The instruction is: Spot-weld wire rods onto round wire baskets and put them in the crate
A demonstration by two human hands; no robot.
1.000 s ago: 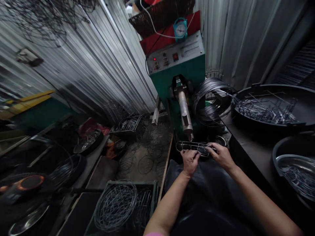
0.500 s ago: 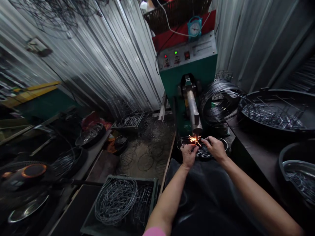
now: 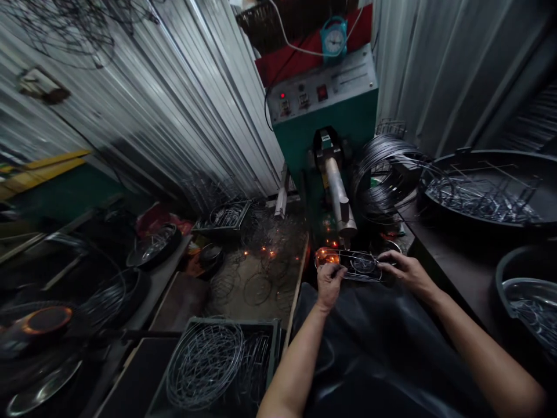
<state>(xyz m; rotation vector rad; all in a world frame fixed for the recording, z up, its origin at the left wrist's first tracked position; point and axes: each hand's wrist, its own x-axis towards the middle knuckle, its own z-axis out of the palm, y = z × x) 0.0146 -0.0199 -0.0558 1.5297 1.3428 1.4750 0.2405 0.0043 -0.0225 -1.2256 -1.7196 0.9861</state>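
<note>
Both my hands hold a small wire frame [image 3: 357,265] flat under the steel electrode arm [image 3: 340,203] of a green spot-welding machine [image 3: 331,116]. My left hand [image 3: 328,284] pinches the frame's left end, where orange glow shows. My right hand [image 3: 402,271] grips the right end with fingers closed on the wire. A dark apron [image 3: 374,342] covers my lap below the hands.
A coil of dark wire [image 3: 383,174] sits right of the machine. A large black pan of cut wire pieces [image 3: 483,194] and a basin [image 3: 528,299] stand on the right. A crate of wire baskets [image 3: 209,363] is lower left. Wire rings and glowing sparks lie on the floor [image 3: 261,273]. Corrugated metal walls surround.
Sparks flashed at the electrode tip half a second ago; now they lie scattered on the floor. The frame has shifted slightly toward me and my hands moved farther apart along it.
</note>
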